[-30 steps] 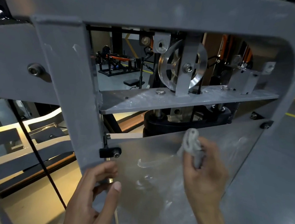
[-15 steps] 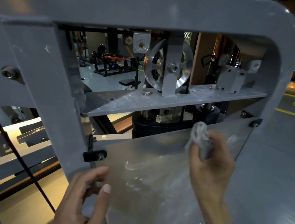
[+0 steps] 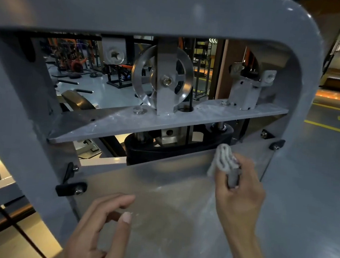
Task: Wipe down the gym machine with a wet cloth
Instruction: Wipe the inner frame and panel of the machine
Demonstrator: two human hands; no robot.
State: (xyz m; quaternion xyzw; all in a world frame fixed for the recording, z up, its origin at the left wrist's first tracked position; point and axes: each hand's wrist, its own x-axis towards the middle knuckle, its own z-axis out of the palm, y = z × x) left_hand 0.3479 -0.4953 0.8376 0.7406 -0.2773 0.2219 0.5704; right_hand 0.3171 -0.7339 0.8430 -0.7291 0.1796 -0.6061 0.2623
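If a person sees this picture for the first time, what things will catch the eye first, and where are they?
The shiny metal pulley wheel stands out at the centre, inside the opening of the thick grey frame. Lower right, the right hand grips a bunched white cloth against the top edge of the clear panel. At the bottom, the left hand rests with loose fingers near the panel's left side.

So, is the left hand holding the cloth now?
No, the bunched white cloth is gripped in the right hand against the clear panel, while the left hand holds nothing.
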